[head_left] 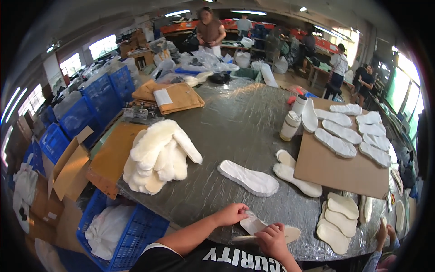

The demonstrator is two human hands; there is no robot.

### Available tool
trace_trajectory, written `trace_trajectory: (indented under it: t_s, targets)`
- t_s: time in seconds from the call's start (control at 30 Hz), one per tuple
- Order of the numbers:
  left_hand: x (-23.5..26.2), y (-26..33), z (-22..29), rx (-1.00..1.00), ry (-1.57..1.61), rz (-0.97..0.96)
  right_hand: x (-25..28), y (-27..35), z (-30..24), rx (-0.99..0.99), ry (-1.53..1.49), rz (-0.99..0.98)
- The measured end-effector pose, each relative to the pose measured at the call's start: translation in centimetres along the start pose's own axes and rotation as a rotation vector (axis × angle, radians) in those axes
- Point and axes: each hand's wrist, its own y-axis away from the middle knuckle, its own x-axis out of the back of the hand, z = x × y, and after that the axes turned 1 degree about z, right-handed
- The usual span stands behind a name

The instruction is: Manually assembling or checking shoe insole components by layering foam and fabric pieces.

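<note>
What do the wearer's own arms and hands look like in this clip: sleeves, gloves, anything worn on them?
Both hands are bare: no gloves on the left hand or right hand, and no rings or watch that I can make out. The forearms are uncovered too. The left arm comes out of a short black sleeve with a white edge; the black shirt has large white lettering across the chest.

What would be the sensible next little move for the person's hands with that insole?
Probably peel the white strip further off: the left hand pinches a pale strip lifted from the insole, which the right hand pins at the table edge.
</note>
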Motion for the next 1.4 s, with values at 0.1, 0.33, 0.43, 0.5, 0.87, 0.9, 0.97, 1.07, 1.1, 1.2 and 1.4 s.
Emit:
trace_trajectory:
  t_s: [0.1, 0.33, 0.43, 0.5, 0.87, 0.9, 0.97, 1.07, 1.1, 1.2, 1.4]
  targets:
    - [0.0, -0.4, 0.0, 0.091, 0.111, -0.104, 0.3, 0.5, -0.1, -0.041, 0.020, 0.054]
    - [0.9, -0.9, 0.4, 0.006, 0.161, -0.031, 0.9, -1.0, 0.9, 0.024, -0.044, 0.111]
    - [1.2, -2.1, 2.0, 0.181, 0.104, 0.004, 0.5, -1.2, 2.3, 0.029, -0.085, 0.138]
    - [1.2, -2.0, 2.2, 0.166, 0.137, 0.023, 0.8, -1.0, 1.8, 0.016, -0.101, 0.161]
    - [0.9, -1.5, 1.3, -0.305, -0.421, 0.079, 0.7, -0.2, 1.8, -0.007, -0.069, 0.131]
    - [1.0, -1.3, 1.5, -0.209, -0.303, 0.013, 0.7, -0.2, 1.8, 0.012, -0.067, 0.138]
    - [1.4, -1.3, 1.9, -0.118, -0.190, -0.042, 0.6, -0.5, 1.9, -0.004, -0.058, 0.145]
    - [1.9, -1.2, 1.9, 0.164, 0.174, -0.148, 0.6, -0.7, 2.1, 0.004, -0.037, 0.153]
    - [2.1, -1.2, 1.2, 0.187, 0.235, -0.184, 0.6, -0.8, 2.2, -0.002, -0.034, 0.149]
    - [2.5, -1.3, 0.4, 0.229, 0.436, -0.227, 0.6, -1.0, 2.5, -0.005, -0.029, 0.156]
    - [4.5, -2.4, 1.0, 0.253, 0.397, -0.136, 0.4, -0.9, 2.8, -0.010, -0.030, 0.144]
